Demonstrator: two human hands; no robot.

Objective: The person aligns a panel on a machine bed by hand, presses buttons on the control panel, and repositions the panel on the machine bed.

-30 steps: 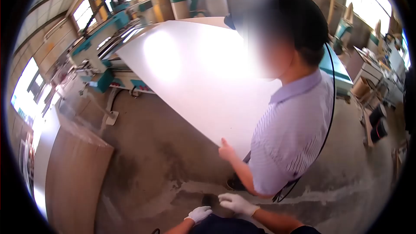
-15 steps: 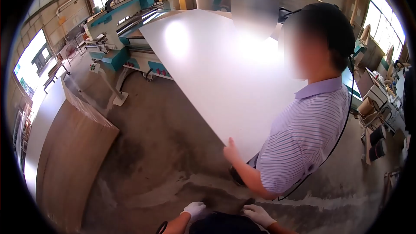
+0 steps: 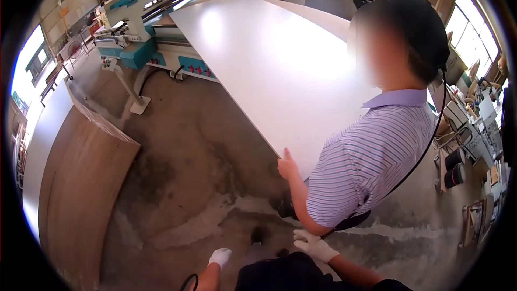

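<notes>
My left hand (image 3: 219,257), in a white glove, hangs low over the floor, its fingers loosely extended and holding nothing. Also white-gloved, my right hand (image 3: 315,246) is just below the co-worker's elbow, fingers apart and nothing in them; whether it touches the person is unclear. In front of me a person (image 3: 371,151) in a striped shirt and black cap grips the near edge of a large white panel (image 3: 258,70) with one hand (image 3: 287,165). The panel's far end rests at the machine. Both my hands are apart from it.
A teal and white woodworking machine (image 3: 134,48) stands at the back left, with a post-mounted control stand (image 3: 126,86) before it. Stacked boards (image 3: 86,183) fill the left side. Black rolls (image 3: 455,167) and clutter line the right. Concrete floor (image 3: 183,156) lies between.
My view has shifted, and a blurred round shape at the back is gone from it. My right hand has moved up and closer to the co-worker, who stands nearer with the panel still held.
</notes>
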